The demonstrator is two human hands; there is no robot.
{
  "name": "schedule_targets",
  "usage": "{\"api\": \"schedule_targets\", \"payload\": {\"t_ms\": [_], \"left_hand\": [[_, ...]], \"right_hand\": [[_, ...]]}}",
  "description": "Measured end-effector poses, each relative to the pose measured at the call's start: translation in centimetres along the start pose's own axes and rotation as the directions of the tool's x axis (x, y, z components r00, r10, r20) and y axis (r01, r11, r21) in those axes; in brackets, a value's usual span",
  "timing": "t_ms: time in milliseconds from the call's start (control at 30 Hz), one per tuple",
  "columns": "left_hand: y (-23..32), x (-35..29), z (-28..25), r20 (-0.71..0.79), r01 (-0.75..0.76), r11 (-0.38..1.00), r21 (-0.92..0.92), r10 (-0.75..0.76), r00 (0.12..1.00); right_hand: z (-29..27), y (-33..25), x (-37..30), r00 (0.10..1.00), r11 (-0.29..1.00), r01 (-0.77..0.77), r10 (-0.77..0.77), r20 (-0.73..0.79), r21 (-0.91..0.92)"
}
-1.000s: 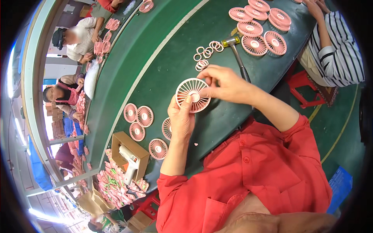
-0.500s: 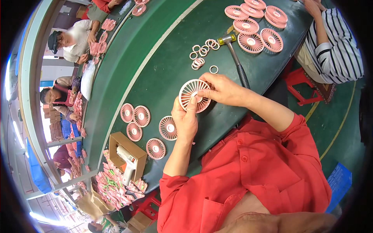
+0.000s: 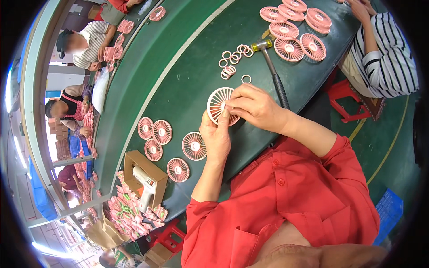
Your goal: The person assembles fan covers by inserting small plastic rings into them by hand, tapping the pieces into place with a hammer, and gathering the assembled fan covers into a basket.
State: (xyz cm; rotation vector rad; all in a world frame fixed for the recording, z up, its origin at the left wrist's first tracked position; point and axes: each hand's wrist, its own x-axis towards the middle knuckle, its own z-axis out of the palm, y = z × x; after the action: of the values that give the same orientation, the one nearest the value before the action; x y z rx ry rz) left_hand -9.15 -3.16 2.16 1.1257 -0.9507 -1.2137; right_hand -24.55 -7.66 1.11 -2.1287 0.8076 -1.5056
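Observation:
A pink round fan grille (image 3: 216, 101) with radiating slats is held up over the green bench. My left hand (image 3: 217, 134) grips its lower edge, thumb on the face near the hub. My right hand (image 3: 255, 106) is closed at the grille's centre, thumb and fingertips pinched together there; whether a small part sits between them is hidden. Just beyond my right hand lies a single pink ring (image 3: 246, 79). More pink rings (image 3: 228, 72) are grouped farther off. A hammer (image 3: 278, 80) with a yellow head and black handle rests to the right.
Loose grilles (image 3: 178, 170) lie left of my hands, and several stacked grilles (image 3: 288, 49) at the far right. A cardboard box (image 3: 161, 181) holds a white heat gun (image 3: 145, 190) beside piled pink parts (image 3: 127, 210). A co-worker in stripes (image 3: 380, 53) sits at right; others work across the belt.
My right hand has moved its fingers from the grille's rim to a pinch at its hub. The left hand keeps its hold, and the grille has turned slightly.

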Motion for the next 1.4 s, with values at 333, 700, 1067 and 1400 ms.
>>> {"api": "schedule_targets", "payload": {"t_ms": [333,700,1067,1400], "left_hand": [[0.9,0.3,-1.8,0.615,-0.856,0.162,0.491,0.631,0.472],[-0.4,-0.2,-4.1,0.727,-0.904,-0.025,0.427,0.603,0.327],[-1.9,-1.1,-5.1,0.689,-0.907,0.039,0.420,0.636,0.347],[-1.2,-1.0,-5.3,0.694,-0.900,0.043,0.434,0.621,0.365]], "right_hand": [[-2.3,-0.1,-1.4,0.687,0.205,-0.691,0.485,0.541,0.693],[-2.1,-1.2,-2.8,0.532,0.146,-0.797,0.630,0.566,0.586],[-1.2,-1.7,-3.8,0.534,0.093,-0.781,0.611,0.584,0.618],[-1.3,-1.9,-3.6,0.581,0.178,-0.773,0.587,0.564,0.609]]}}
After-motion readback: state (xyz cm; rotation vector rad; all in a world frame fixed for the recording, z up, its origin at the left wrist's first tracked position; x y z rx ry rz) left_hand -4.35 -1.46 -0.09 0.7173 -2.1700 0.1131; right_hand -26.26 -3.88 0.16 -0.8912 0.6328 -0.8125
